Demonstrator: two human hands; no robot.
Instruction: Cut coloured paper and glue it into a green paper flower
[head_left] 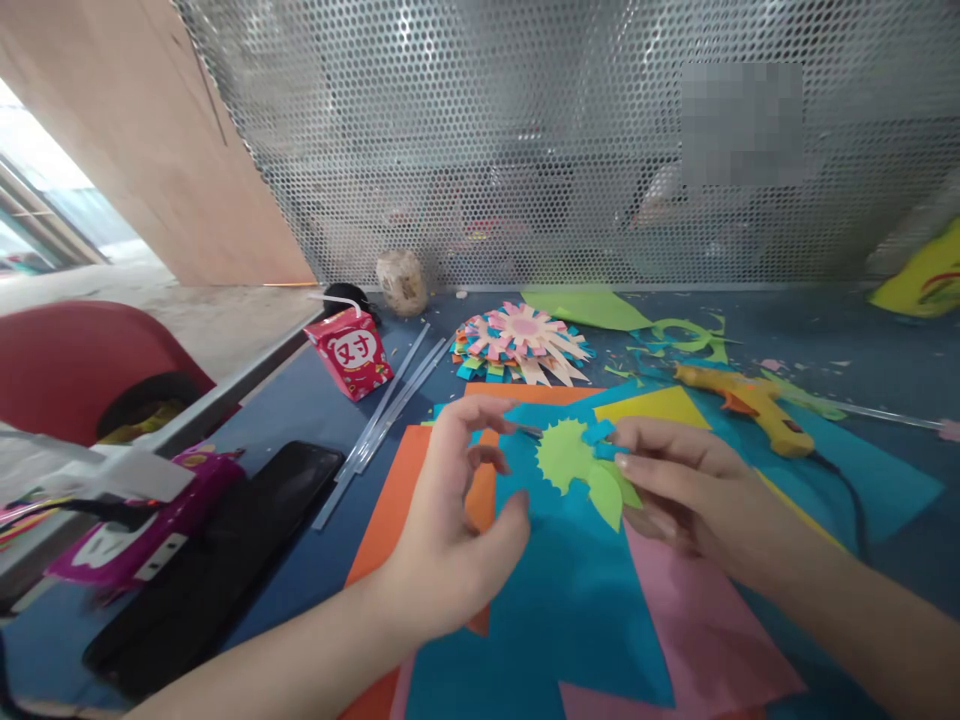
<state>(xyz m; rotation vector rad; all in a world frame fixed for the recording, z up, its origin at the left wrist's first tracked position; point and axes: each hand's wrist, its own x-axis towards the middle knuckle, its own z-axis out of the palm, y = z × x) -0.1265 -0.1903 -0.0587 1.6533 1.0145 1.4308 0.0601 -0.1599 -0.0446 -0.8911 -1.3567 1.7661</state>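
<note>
My right hand (682,480) pinches a green paper cutout (564,458) with a toothed round edge and leaf-like tails. Small blue paper strips (600,438) show at its fingertips, on the cutout's right side. My left hand (465,510) is held up to the left of the cutout, fingers curved and apart, with nothing in it. Beneath both hands lie overlapping sheets: a blue sheet (570,610), an orange sheet (390,500), a pink sheet (712,620) and a yellow sheet (652,408). Behind them rests a layered fringed paper flower (525,335) in pink, blue and cream.
A yellow glue gun (750,405) with a black cord lies at right. Green scraps (697,335) are scattered behind it. On the left are clear glue sticks (390,410), a red drink carton (349,352), a black phone (225,560) and a purple case (150,520). A perforated metal panel (480,130) closes the back.
</note>
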